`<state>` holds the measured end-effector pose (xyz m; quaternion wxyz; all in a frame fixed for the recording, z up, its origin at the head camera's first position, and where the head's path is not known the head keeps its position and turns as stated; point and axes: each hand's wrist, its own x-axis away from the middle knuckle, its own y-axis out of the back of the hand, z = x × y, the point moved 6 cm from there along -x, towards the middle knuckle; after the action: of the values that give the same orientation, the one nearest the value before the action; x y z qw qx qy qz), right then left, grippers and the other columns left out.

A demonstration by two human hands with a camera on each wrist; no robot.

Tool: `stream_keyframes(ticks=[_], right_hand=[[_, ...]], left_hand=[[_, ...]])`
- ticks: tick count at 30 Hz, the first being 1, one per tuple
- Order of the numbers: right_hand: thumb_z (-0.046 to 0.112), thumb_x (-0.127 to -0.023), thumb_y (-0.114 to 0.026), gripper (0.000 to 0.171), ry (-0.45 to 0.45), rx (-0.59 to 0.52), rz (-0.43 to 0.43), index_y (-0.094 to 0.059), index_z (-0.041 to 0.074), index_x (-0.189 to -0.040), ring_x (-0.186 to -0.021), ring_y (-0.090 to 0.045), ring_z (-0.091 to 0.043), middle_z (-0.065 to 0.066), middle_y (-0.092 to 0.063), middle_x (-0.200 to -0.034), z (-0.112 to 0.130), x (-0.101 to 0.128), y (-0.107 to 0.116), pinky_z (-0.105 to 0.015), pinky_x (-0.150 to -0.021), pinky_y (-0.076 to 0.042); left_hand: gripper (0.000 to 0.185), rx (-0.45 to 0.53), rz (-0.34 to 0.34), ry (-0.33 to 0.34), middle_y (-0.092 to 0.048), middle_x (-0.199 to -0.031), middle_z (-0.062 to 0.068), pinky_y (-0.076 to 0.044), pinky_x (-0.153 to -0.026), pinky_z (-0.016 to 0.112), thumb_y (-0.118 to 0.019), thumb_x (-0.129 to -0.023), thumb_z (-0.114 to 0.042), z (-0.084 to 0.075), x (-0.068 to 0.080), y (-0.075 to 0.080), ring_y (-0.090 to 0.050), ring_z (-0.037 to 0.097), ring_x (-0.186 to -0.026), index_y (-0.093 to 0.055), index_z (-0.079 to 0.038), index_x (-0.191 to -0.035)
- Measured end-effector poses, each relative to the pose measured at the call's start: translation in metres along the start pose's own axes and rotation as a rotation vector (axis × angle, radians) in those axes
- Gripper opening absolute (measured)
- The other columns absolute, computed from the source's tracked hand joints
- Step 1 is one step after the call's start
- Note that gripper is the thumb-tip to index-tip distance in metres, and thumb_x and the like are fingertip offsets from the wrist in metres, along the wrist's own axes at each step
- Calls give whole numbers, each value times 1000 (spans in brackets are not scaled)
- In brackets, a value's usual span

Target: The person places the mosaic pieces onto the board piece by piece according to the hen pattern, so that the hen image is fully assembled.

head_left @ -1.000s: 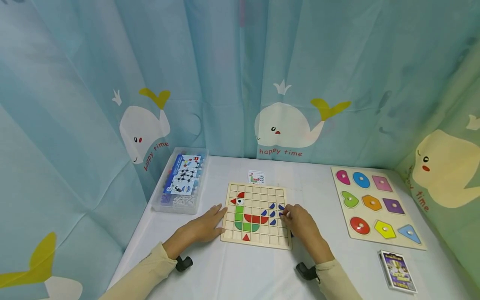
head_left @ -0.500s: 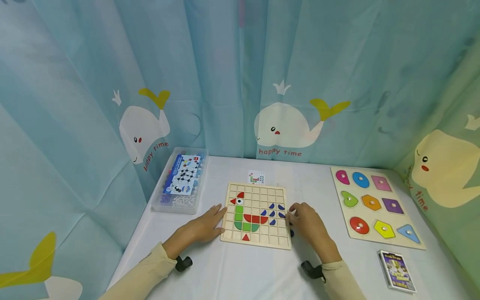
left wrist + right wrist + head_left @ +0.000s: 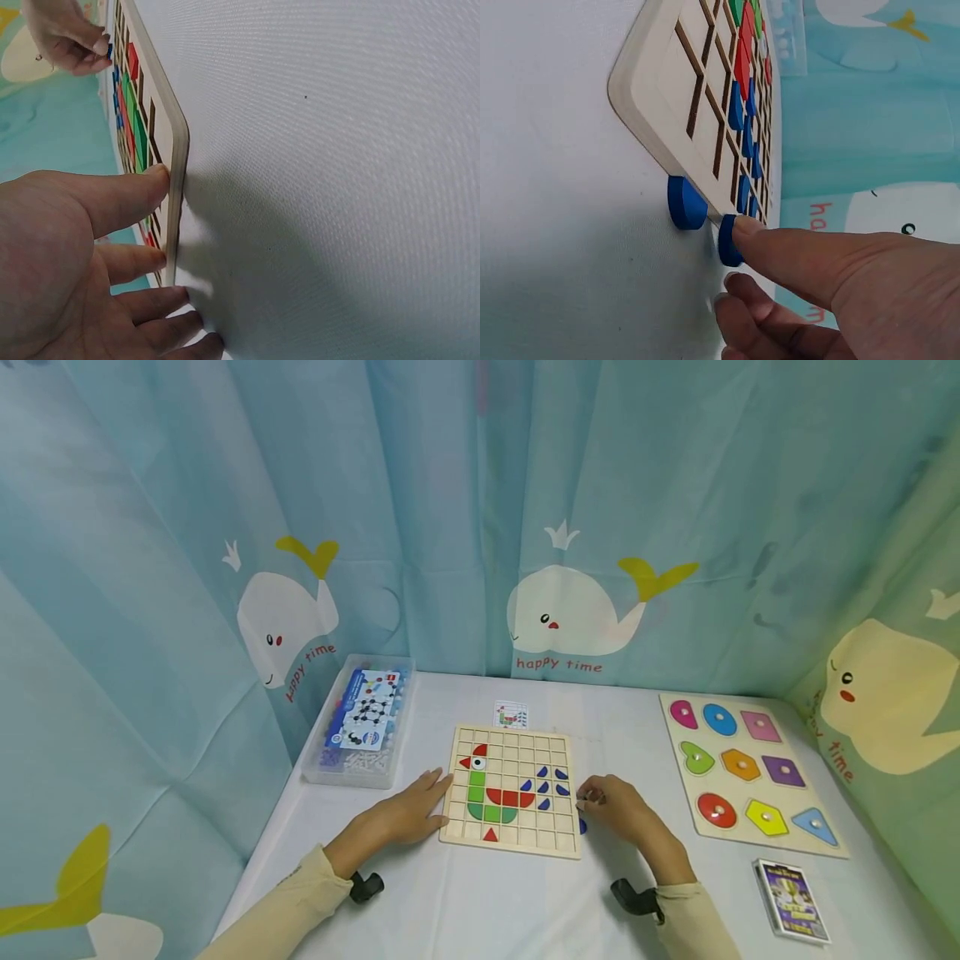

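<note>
A wooden grid board [image 3: 557, 842] lies on the white table, with red, green and blue pieces forming a bird. My left hand [image 3: 420, 797] rests flat on the table, its straight fingers [image 3: 142, 191] touching the board's left edge [image 3: 177, 180]. Just off the board's right edge, my right hand [image 3: 603, 800] pinches a small blue piece [image 3: 730, 241] between curled fingertips [image 3: 780, 244]. A second blue piece [image 3: 686, 204] lies loose on the table against that same edge, seen in the head view as a blue piece [image 3: 582, 826] below the right hand.
A clear plastic box [image 3: 360, 722] of small parts stands at the back left. A small picture card [image 3: 512, 714] lies behind the board. A shape puzzle board [image 3: 828, 852] with knobbed pieces sits to the right, and a card deck [image 3: 793, 900] near the front right. Whale curtains surround the table.
My right hand has drawn back from over the board's right columns to just off its right edge, nearer to me. The left hand has not moved.
</note>
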<state>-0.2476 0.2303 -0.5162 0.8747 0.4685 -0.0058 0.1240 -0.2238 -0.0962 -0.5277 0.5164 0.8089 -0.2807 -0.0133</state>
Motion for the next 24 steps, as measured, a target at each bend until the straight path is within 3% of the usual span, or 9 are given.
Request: stream_keyframes(ticks=[5, 13, 17, 24], right_hand=[[6, -90, -72, 6, -5, 41, -6, -67, 6, -93, -79, -53, -21, -4, -58, -86, -6, 2, 0, -39, -69, -48], [3, -88, -72, 19, 29, 22, 17, -69, 6, -106, -82, -53, -21, -5, -58, -92, -12, 4, -4, -38, -70, -48], [4, -89, -72, 13, 47, 42, 9, -68, 7, -101, -78, -51, -18, -3, -57, -88, -12, 2, -7, -36, -67, -47], [10, -89, -74, 13, -40, 74, -38, -66, 4, -98, -78, -55, -21, -6, -57, -87, -16, 3, 0, -41, -69, -51]], left_hand=[[69, -3, 1, -3, -20, -163, 18, -23, -117, 48, -59, -102, -30, 1, -1, -1, -18, 35, -149, -27, -6, -158], [69, -10, -4, -10, -21, -162, 19, -23, -118, 48, -60, -102, -29, 0, 0, 1, -18, 36, -149, -28, -4, -158], [69, -6, -3, -14, -21, -162, 20, -23, -118, 48, -60, -102, -28, -1, 0, 1, -18, 36, -149, -28, -4, -158], [69, -3, 1, -8, -21, -162, 19, -23, -117, 49, -59, -102, -29, -1, 0, 1, -18, 36, -149, -28, -5, -158]])
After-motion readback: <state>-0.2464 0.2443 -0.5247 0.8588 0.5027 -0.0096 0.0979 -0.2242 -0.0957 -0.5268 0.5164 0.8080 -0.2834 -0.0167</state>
